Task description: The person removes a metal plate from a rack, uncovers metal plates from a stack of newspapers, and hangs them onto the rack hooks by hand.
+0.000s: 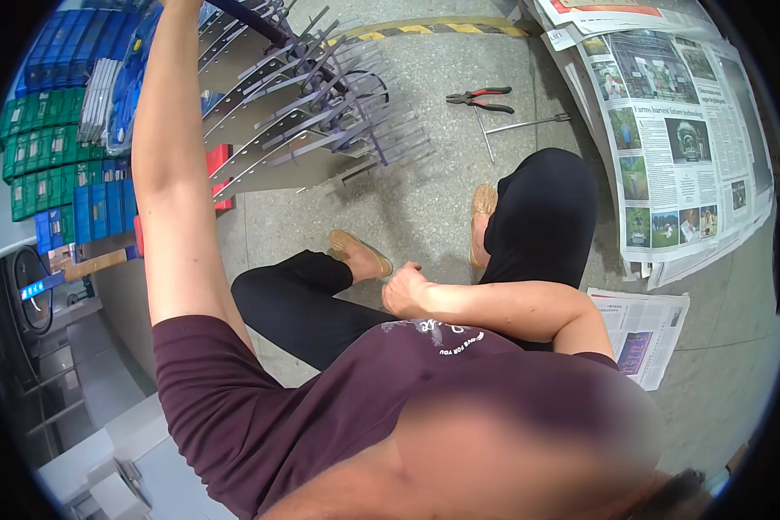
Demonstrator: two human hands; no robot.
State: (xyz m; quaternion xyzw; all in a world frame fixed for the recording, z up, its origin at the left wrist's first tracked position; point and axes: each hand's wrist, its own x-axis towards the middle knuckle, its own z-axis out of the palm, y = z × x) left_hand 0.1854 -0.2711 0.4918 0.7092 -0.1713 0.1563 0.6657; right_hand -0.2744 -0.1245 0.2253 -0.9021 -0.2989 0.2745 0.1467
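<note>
My left arm stretches up along the left side, and its hand lies beyond the top edge, close to a dark blue bar (250, 19). That bar runs into a rack of thin grey metal strips and perforated plates (273, 95). Over my lap, my right hand (405, 290) is closed with its fingers curled in; no object shows in it. On the floor ahead of my feet lie pliers (481, 100) with red and black handles. Touching or right beside them is a metal T-handled wrench (524, 124).
Stacked newspapers (667, 147) stand at the right, with another folded newspaper (641, 334) on the floor below. Green crates (39, 156) and blue crates (104, 211) are piled at the left. Yellow-and-black tape (442, 29) crosses the floor at the top.
</note>
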